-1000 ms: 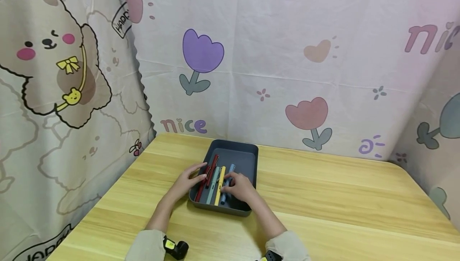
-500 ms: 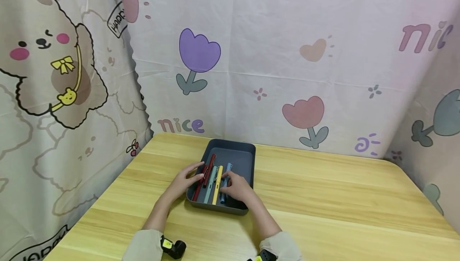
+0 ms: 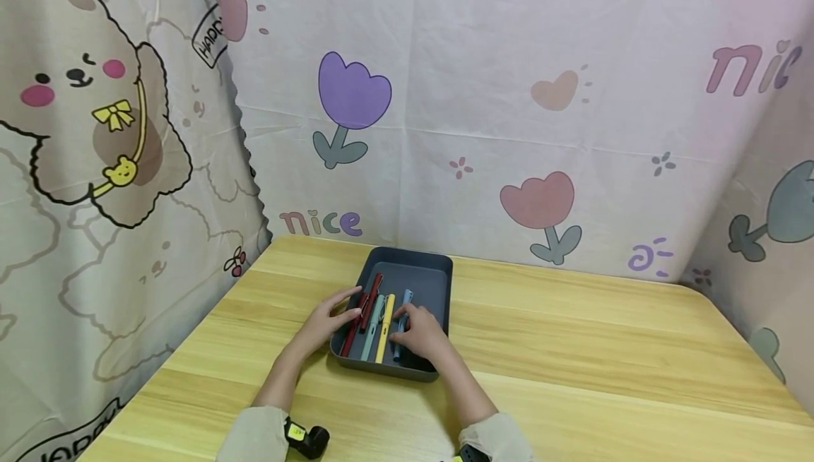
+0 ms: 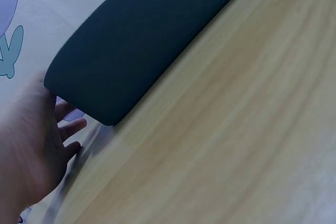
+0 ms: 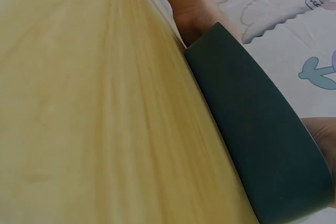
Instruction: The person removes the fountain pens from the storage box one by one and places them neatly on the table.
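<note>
A dark grey tray (image 3: 427, 275) lies on the wooden table with several capped pens side by side in it. Two red pens (image 3: 378, 283) lie along its left side, then a green pen (image 3: 369, 340), a yellow pen (image 3: 383, 342) and a blue pen (image 3: 397, 352). My left hand (image 3: 320, 322) holds the tray's left rim, thumb reaching inside over the red pens; the left wrist view shows its other fingers (image 4: 73, 126) outside the wall. Thumb and index finger of my right hand (image 3: 421, 331) pinch the blue pen, partly covering it.
The wooden table (image 3: 559, 335) extends to the right of the tray. A printed cloth (image 3: 458, 80) hangs along the table's back edge, and more cloth (image 3: 127, 271) hangs at the left side. A black camera (image 3: 309, 441) is strapped to the left wrist.
The lower end of the blue pen has shifted slightly to the right under my right hand. My left hand and the other pens keep their places in the tray.
</note>
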The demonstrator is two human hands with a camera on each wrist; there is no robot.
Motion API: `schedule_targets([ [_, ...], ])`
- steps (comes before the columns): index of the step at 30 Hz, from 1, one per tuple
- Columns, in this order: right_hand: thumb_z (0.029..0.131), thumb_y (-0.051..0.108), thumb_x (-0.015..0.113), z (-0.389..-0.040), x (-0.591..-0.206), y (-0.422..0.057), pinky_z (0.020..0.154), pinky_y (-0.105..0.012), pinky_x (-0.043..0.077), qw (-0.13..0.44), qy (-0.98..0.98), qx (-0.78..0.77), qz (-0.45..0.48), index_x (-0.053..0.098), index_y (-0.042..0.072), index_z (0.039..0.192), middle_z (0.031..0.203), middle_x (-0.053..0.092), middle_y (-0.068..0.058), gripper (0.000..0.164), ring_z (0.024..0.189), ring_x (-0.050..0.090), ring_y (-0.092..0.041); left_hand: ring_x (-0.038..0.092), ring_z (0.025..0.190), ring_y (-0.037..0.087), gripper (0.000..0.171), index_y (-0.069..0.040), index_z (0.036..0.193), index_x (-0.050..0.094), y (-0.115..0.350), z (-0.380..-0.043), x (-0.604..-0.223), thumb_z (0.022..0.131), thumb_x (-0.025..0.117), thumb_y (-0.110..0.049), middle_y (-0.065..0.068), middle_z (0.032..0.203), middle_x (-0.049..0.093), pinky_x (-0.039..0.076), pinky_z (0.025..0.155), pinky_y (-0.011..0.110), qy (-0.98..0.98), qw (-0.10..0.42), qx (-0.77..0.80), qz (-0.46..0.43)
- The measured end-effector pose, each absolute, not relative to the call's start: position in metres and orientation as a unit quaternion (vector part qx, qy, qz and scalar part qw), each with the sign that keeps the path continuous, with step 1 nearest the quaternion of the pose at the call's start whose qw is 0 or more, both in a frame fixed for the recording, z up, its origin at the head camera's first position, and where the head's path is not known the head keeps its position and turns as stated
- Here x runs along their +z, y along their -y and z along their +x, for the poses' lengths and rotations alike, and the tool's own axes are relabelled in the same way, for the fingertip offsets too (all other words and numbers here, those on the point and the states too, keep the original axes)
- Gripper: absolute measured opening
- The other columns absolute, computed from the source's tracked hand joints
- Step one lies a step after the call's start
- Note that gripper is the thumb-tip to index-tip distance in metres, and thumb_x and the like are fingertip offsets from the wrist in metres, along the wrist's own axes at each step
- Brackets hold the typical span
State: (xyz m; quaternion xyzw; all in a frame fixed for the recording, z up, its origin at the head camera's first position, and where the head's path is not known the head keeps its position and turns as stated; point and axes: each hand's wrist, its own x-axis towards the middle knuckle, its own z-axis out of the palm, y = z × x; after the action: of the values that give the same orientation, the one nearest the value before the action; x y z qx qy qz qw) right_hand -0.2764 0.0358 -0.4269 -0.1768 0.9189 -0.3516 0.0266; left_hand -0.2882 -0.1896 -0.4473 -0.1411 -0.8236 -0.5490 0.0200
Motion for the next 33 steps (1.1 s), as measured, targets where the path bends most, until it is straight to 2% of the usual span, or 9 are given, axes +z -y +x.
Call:
schedule_targets([
  [7,0.079,0.011,0.071,-0.2776,-0.4265,-0.0362,0.054,-0.03,0.036,0.015,-0.918,-0.358,-0.172,0.062,0.009,0.103,0.073,0.046,-0.003,0.026,0.066,0.042,-0.018,0.029,0.13,0.035,0.053,-0.014,0.136,0.047,0.1901,-0.2876,-0.4482,0.088,0.063,-0.029,0.013,0.143,0.034,0.023,0.103,0.051,0.822,0.023,-0.551,-0.144],
  [15,0.078,0.008,0.068,-0.276,-0.4239,-0.037,0.047,-0.027,0.032,0.026,-0.906,-0.389,-0.162,0.062,0.009,0.103,0.064,0.047,-0.002,0.026,0.051,0.039,-0.014,0.029,0.129,0.035,0.053,-0.012,0.136,0.047,0.1897,-0.2887,-0.4483,0.088,0.063,-0.028,0.015,0.142,0.035,0.024,0.103,0.051,0.823,0.026,-0.548,-0.146],
  [24,0.079,0.011,0.068,-0.2773,-0.4244,-0.0392,0.05,-0.028,0.04,0.042,-0.898,-0.409,-0.159,0.063,0.009,0.11,0.075,0.056,-0.003,0.031,0.055,0.048,-0.015,0.03,0.129,0.036,0.053,-0.013,0.136,0.047,0.1905,-0.2883,-0.4491,0.089,0.062,-0.029,0.015,0.142,0.035,0.025,0.102,0.052,0.827,0.021,-0.544,-0.139],
  [29,0.081,0.017,0.068,-0.2766,-0.4223,-0.0419,0.057,-0.031,0.044,0.056,-0.888,-0.42,-0.18,0.063,0.011,0.109,0.085,0.058,-0.006,0.029,0.067,0.053,-0.017,0.031,0.129,0.035,0.051,-0.014,0.137,0.047,0.1902,-0.2884,-0.4487,0.089,0.061,-0.028,0.012,0.142,0.035,0.025,0.103,0.051,0.828,0.019,-0.544,-0.135],
  [33,0.081,0.021,0.069,-0.2779,-0.4234,-0.0415,0.064,-0.035,0.045,0.079,-0.881,-0.434,-0.173,0.062,0.011,0.114,0.092,0.059,-0.008,0.035,0.075,0.054,-0.019,0.03,0.129,0.035,0.051,-0.014,0.137,0.046,0.1903,-0.2882,-0.4484,0.09,0.061,-0.027,0.013,0.142,0.035,0.024,0.102,0.051,0.828,0.019,-0.543,-0.137],
])
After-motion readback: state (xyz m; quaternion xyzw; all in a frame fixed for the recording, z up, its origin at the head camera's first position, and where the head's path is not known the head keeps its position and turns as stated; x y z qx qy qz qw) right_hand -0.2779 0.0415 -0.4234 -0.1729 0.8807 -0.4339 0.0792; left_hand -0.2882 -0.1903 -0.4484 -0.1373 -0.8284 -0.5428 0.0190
